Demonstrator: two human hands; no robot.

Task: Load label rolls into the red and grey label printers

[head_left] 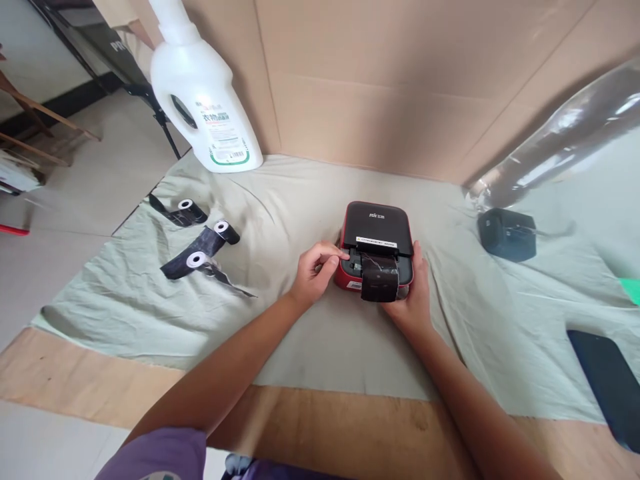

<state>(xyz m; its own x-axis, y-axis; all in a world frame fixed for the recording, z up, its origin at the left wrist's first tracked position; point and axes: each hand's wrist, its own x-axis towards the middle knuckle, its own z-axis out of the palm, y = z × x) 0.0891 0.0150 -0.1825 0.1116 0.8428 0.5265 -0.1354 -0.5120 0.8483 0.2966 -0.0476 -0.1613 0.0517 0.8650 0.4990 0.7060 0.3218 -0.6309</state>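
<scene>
Head view is showing a person leaning over a table covered with a pale green cloth (150, 300). Both hands are working on a small red and black printer (377, 230) sitting near the middle of the cloth, in front of a cardboard wall (375, 80). The left hand (316, 270) is half curled, fingertips pressing against the printer's left edge; I cannot tell whether it is pinching anything. The right hand (413, 293) is cupping the printer's near right corner, fingers wrapping around it. A black roll (380, 280) is sticking out of the printer's open front, just beside that hand. Three loose rolls (226, 232) with trailing black strips are lying well apart to the left. A white bottle (203, 100) is standing behind them. A dark pouch (507, 233) is lying to the right, under a clear plastic bag (565, 140). A dark phone (607, 387) is lying at the near right.
</scene>
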